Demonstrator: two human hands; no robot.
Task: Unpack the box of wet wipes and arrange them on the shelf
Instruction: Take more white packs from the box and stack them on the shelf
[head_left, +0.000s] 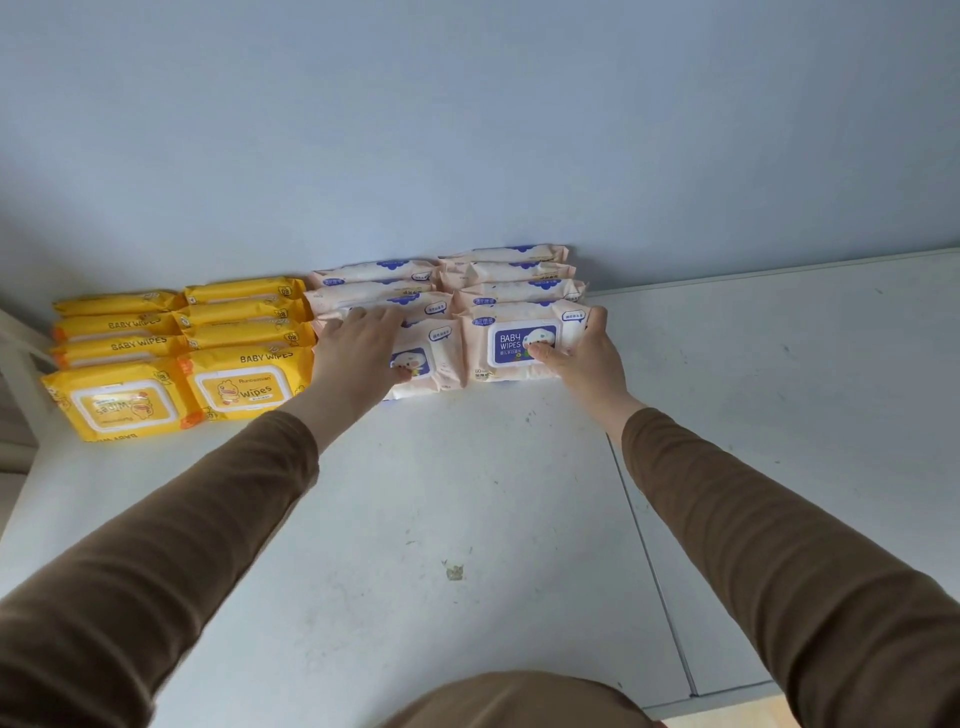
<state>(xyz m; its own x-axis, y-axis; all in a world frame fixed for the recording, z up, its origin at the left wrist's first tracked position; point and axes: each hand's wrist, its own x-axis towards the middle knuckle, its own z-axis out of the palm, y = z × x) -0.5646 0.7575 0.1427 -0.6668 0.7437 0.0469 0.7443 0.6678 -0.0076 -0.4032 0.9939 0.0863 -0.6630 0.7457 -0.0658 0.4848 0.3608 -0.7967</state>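
Note:
Two stacks of pale pink baby-wipe packs with blue lids stand against the blue wall on the white shelf surface (467, 493). My left hand (358, 345) lies over the top pack of the left pink stack (431, 358), fingers spread, thumb on its blue lid. My right hand (584, 351) grips the right end of the top pack of the right pink stack (519, 338), thumb on the lid, fingers round its edge. To the left sit two stacks of yellow baby-wipe packs (239, 387). No box is in view.
A seam (649, 561) runs through the white surface to the right of my right arm. The surface's front edge (727, 699) shows at the bottom right. A white frame piece (21, 358) stands at the far left beside the yellow packs.

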